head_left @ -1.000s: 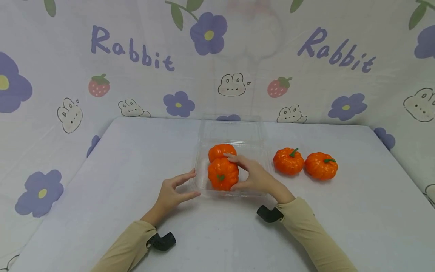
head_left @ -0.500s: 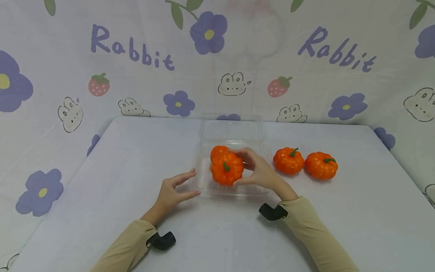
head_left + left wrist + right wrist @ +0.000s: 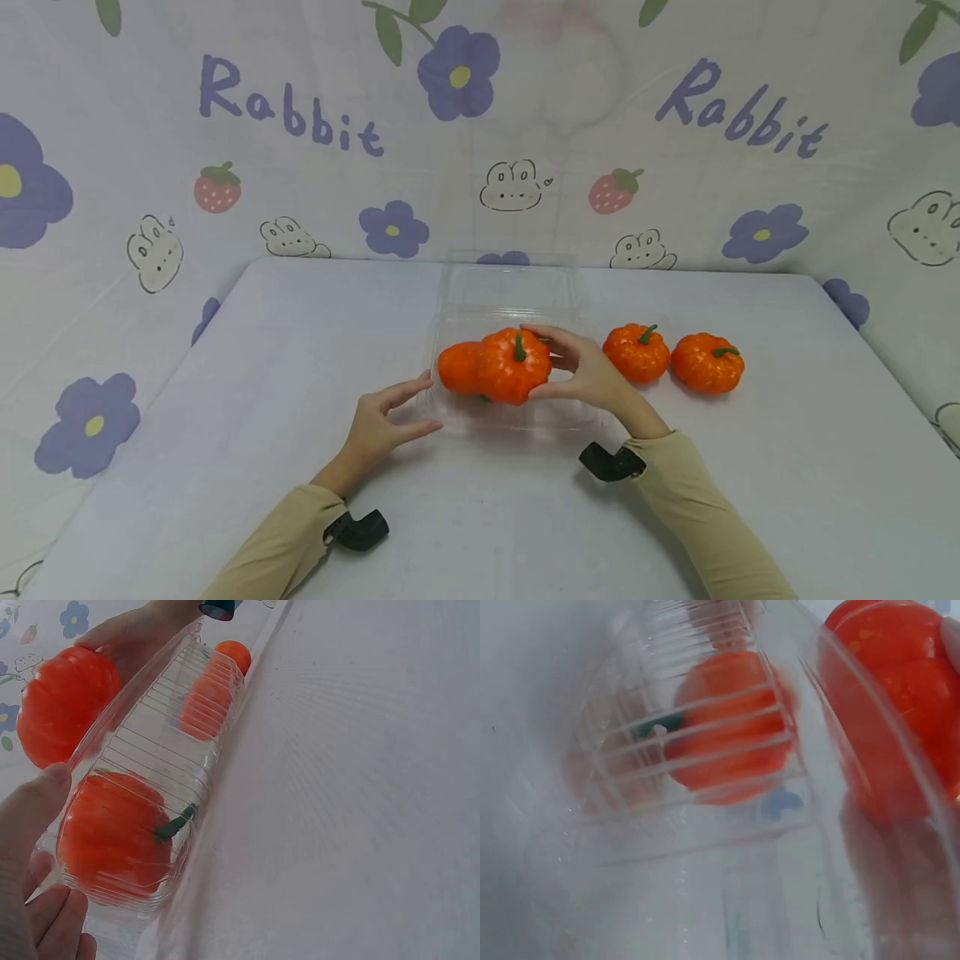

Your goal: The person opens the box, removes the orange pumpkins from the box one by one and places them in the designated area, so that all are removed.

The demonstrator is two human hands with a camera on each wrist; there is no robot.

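My right hand point(image 3: 585, 371) grips an orange toy pumpkin point(image 3: 519, 365) by its right side, stem up, over a clear plastic container point(image 3: 555, 417). The left wrist view shows this pumpkin point(image 3: 64, 705) above the container's rim. Inside the container a second orange pumpkin point(image 3: 457, 368) lies on its side at the left; in the left wrist view its green stem point(image 3: 176, 823) points at the front wall. My left hand point(image 3: 382, 425) holds the container's left end, thumb and fingers spread along it. The held pumpkin hides part of the second one in the head view.
Two more orange pumpkins, one nearer point(image 3: 636, 353) and one farther right point(image 3: 707, 364), lie on the white table point(image 3: 315, 333) beside the container. The container's clear lid point(image 3: 513, 287) is folded back behind it. A printed cloth point(image 3: 562, 125) hangs behind the table.
The held pumpkin has moved right and slightly up with my right hand. The second pumpkin, formerly behind it, now shows to its left and nearer. My left hand stays put.
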